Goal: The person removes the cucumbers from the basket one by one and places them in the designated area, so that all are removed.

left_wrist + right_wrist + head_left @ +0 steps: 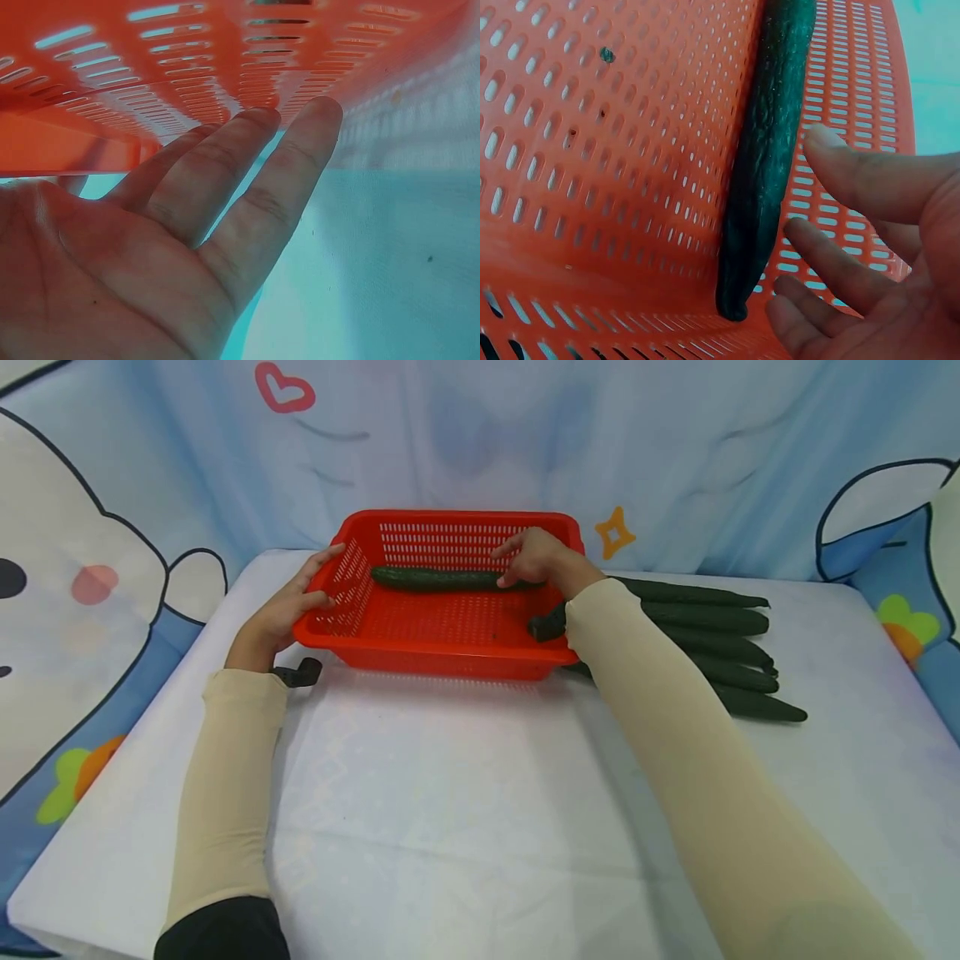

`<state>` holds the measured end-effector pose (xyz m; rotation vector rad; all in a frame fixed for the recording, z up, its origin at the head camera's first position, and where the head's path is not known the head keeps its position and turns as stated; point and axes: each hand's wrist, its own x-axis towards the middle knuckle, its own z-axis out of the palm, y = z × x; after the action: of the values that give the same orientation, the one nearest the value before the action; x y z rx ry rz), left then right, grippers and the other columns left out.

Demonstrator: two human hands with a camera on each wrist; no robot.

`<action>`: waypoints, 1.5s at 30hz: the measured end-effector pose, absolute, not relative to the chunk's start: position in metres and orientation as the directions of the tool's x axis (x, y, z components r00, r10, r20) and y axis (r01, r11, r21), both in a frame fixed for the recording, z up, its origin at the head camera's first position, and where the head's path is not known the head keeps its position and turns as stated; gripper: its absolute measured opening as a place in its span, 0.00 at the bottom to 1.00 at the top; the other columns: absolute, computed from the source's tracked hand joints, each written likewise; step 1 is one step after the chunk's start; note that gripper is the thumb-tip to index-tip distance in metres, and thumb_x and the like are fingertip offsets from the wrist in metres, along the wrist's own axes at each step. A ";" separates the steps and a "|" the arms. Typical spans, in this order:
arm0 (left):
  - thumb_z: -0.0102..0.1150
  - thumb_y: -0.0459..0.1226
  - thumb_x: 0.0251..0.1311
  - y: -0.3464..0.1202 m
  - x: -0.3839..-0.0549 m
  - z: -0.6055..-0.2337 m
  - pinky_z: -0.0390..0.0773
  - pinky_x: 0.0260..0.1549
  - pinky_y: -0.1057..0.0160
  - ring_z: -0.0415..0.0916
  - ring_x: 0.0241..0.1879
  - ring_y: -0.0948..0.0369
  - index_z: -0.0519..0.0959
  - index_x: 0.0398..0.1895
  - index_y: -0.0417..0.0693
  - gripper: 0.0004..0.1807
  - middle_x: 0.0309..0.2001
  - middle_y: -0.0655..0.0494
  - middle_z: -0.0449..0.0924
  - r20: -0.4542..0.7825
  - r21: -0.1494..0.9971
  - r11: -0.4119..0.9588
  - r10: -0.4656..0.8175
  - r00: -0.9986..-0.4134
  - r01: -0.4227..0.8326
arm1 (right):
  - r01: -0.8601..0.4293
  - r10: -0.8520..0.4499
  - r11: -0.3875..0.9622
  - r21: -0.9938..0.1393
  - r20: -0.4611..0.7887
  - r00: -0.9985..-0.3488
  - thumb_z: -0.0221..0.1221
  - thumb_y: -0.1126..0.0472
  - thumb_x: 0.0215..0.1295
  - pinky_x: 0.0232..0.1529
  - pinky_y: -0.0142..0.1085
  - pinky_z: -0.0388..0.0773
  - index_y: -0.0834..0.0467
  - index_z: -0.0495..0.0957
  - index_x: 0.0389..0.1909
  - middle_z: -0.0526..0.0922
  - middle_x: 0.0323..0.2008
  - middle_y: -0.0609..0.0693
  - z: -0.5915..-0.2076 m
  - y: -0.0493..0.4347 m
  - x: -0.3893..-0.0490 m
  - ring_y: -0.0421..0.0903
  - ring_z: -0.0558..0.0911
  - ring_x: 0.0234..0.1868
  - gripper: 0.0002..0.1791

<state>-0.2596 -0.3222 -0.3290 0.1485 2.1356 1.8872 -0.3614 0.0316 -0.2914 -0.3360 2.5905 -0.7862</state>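
A dark green cucumber (435,579) lies lengthwise along the back of the red perforated basket (431,664). Over its right end is my right hand (536,560), fingers spread and loosely bent. In the right wrist view, the fingertips (806,232) stand beside the cucumber (769,150) with a gap between them, and nothing is held. At the basket's left side, my left hand (281,610) has its fingers extended along the outer wall and the thumb over the rim. The left wrist view shows straight fingers (274,199) against the slotted red wall.
Several more cucumbers (712,618) lie side by side on the white-covered table (450,793), right of the basket and partly behind my right forearm. A printed blue curtain (465,443) hangs behind the table. Small dark specks (607,55) dot the basket floor.
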 end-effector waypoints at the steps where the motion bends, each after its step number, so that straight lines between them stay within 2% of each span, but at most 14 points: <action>1: 0.40 0.26 0.67 -0.322 -0.260 -0.329 0.85 0.41 0.65 0.70 0.54 0.53 0.49 0.76 0.77 0.41 0.72 0.50 0.50 -0.145 0.984 0.135 0.261 -0.954 -0.113 | -0.114 -0.347 0.818 -0.564 -0.327 -0.879 0.60 0.62 0.67 0.69 0.48 0.68 0.53 0.67 0.71 0.62 0.73 0.57 -0.291 0.031 -0.362 0.54 0.65 0.70 0.31; 5: 0.40 0.26 0.66 -0.322 -0.259 -0.329 0.85 0.40 0.65 0.71 0.54 0.53 0.49 0.75 0.77 0.42 0.72 0.50 0.49 -0.147 0.985 0.130 0.256 -0.955 -0.117 | -0.135 -0.371 0.843 -0.521 -0.381 -0.847 0.60 0.61 0.67 0.71 0.48 0.66 0.53 0.63 0.73 0.61 0.73 0.57 -0.292 0.030 -0.361 0.54 0.64 0.69 0.34; 12: 0.41 0.26 0.66 -0.322 -0.257 -0.328 0.85 0.41 0.65 0.70 0.55 0.52 0.49 0.76 0.76 0.42 0.72 0.49 0.49 -0.149 0.984 0.130 0.259 -0.954 -0.118 | -0.178 -0.388 0.867 -0.466 -0.406 -0.828 0.60 0.61 0.66 0.70 0.49 0.67 0.56 0.63 0.73 0.65 0.71 0.58 -0.292 0.031 -0.359 0.54 0.66 0.65 0.34; 17: 0.41 0.26 0.66 -0.322 -0.257 -0.327 0.85 0.42 0.64 0.72 0.54 0.52 0.49 0.76 0.76 0.42 0.72 0.49 0.49 -0.144 0.986 0.124 0.269 -0.952 -0.114 | -0.252 -0.434 0.873 -0.418 -0.428 -0.793 0.60 0.61 0.66 0.69 0.50 0.68 0.58 0.63 0.72 0.65 0.71 0.59 -0.293 0.031 -0.360 0.55 0.65 0.68 0.34; 22: 0.41 0.26 0.65 -0.322 -0.257 -0.327 0.85 0.41 0.64 0.75 0.51 0.54 0.50 0.75 0.75 0.42 0.71 0.49 0.51 -0.140 0.987 0.110 0.267 -0.953 -0.114 | -0.285 -0.462 0.866 -0.410 -0.439 -0.771 0.59 0.60 0.67 0.70 0.49 0.67 0.57 0.60 0.74 0.63 0.73 0.57 -0.295 0.033 -0.359 0.55 0.61 0.72 0.35; 29: 0.40 0.26 0.66 -0.322 -0.257 -0.326 0.85 0.41 0.64 0.76 0.49 0.54 0.50 0.76 0.76 0.42 0.71 0.49 0.51 -0.143 0.987 0.108 0.270 -0.952 -0.118 | -0.256 -0.438 0.868 -0.426 -0.413 -0.798 0.62 0.61 0.64 0.69 0.51 0.69 0.57 0.61 0.74 0.63 0.71 0.60 -0.294 0.032 -0.360 0.56 0.63 0.68 0.37; 34: 0.41 0.26 0.66 -0.322 -0.258 -0.327 0.85 0.40 0.64 0.76 0.49 0.55 0.50 0.75 0.76 0.41 0.70 0.49 0.52 -0.147 0.986 0.112 0.263 -0.953 -0.122 | -0.297 -0.470 0.865 -0.404 -0.445 -0.762 0.62 0.59 0.64 0.71 0.53 0.65 0.54 0.58 0.75 0.59 0.73 0.59 -0.296 0.033 -0.359 0.56 0.60 0.71 0.39; 37: 0.40 0.26 0.66 -0.322 -0.257 -0.327 0.85 0.41 0.64 0.76 0.49 0.55 0.50 0.75 0.77 0.41 0.70 0.49 0.52 -0.153 0.985 0.120 0.266 -0.952 -0.124 | -0.288 -0.467 0.868 -0.405 -0.466 -0.752 0.62 0.59 0.64 0.69 0.52 0.68 0.53 0.56 0.76 0.60 0.72 0.59 -0.297 0.034 -0.358 0.56 0.62 0.68 0.41; 41: 0.41 0.27 0.67 -0.322 -0.257 -0.326 0.85 0.40 0.64 0.75 0.49 0.55 0.50 0.75 0.78 0.41 0.70 0.49 0.52 -0.158 0.983 0.130 0.258 -0.953 -0.127 | -0.277 -0.463 0.867 -0.414 -0.468 -0.753 0.62 0.60 0.65 0.61 0.47 0.76 0.55 0.60 0.74 0.66 0.66 0.59 -0.298 0.034 -0.356 0.54 0.68 0.60 0.37; 45: 0.41 0.26 0.66 -0.322 -0.256 -0.325 0.85 0.39 0.65 0.74 0.49 0.54 0.51 0.75 0.77 0.41 0.69 0.49 0.52 -0.155 0.985 0.113 0.259 -0.953 -0.130 | -0.318 -0.486 0.860 -0.399 -0.449 -0.750 0.62 0.60 0.66 0.59 0.45 0.75 0.56 0.70 0.68 0.71 0.62 0.58 -0.298 0.033 -0.355 0.52 0.68 0.57 0.29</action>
<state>-0.2562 -0.3223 -0.3252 0.1270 2.1060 1.9135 -0.3554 0.0327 -0.2983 -0.5843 2.4767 -0.4038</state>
